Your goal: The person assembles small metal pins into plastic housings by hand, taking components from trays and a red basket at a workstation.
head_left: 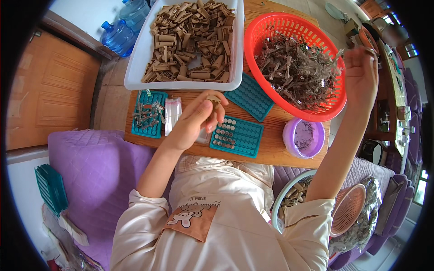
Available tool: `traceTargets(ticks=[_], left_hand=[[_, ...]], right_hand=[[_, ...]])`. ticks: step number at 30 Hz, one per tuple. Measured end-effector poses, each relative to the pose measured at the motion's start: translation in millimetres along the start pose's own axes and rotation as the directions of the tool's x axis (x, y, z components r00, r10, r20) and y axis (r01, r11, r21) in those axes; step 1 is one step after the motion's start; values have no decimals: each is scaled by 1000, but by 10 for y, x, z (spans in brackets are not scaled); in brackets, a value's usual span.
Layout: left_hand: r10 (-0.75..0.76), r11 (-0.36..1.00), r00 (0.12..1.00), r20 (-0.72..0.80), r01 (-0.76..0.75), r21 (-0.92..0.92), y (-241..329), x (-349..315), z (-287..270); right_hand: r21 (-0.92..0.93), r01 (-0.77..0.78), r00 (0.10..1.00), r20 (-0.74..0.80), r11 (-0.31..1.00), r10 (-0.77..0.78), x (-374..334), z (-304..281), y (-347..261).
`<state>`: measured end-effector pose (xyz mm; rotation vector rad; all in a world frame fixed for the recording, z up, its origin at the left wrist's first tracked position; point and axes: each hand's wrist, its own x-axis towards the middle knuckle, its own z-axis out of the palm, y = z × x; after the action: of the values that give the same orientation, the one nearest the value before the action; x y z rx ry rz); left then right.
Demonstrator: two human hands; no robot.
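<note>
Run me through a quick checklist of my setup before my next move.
1. Left hand gripping a small brown piece: ok.
2. Right hand holding something: cannot tell; it is raised at the right rim of the red slotted basket.
3. White bin stocked with brown half-tube pieces: ok, plenty inside.
4. Red basket stocked with greyish translucent strips: ok, heaped.
5. Nearest teal tray filled throughout: not ok, round discs sit only toward its left.
6. Purple tub on the table: ok.
</note>
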<state>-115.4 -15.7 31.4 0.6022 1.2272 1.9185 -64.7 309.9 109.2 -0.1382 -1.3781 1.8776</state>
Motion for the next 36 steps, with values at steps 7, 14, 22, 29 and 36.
traceTargets(ticks=[7,14,22,29,36], left_hand=[[-52,996,999,6,52,-75,-176,-21,147],[-98,985,995,-23,94,-143,-270,-129,70],[-122,971,992,-28,113,-213,-346,-227,50],[-135,962,990,-49,120,-245,-383,-270,34],[-174,952,983,-67,150,-267,-378,-280,68]], right_hand=[[-483,-113,968,143,868,206,21,-284,-10],[-66,-229,945,222,971,238,31,-537,-15],[-245,-193,967,117,950,226,-11,-549,66],[-574,-119,992,-40,810,117,-25,-406,32],[-634,-130,989,-26,762,148,-54,-366,-39]])
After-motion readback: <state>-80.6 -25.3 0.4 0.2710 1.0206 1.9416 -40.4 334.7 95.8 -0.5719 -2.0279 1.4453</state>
